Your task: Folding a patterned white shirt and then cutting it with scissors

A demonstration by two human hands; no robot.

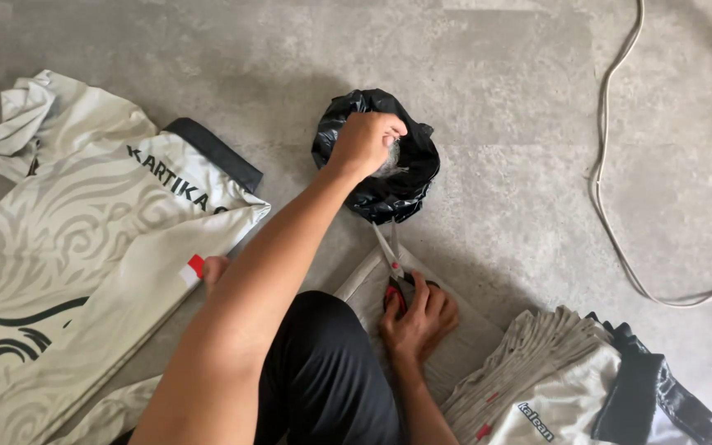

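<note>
My left hand [364, 142] reaches forward over the open mouth of a crumpled black plastic bag [412, 188] on the floor. Its fingers are bunched on a small pale grey wad of scraps [389, 158] inside the opening. My right hand [418, 321] rests nearer to me on a flat grey piece of fabric [467, 342]. It grips the red handles of a pair of scissors [389, 255], whose blades are slightly apart and point toward the bag.
A large cream jersey [84, 247] with a swirl pattern and a black collar lies spread at the left. A stack of folded jerseys [554, 375] sits at the lower right. White cables [611, 165] run along the grey floor at the right. My black-clad knee [323, 371] is between my arms.
</note>
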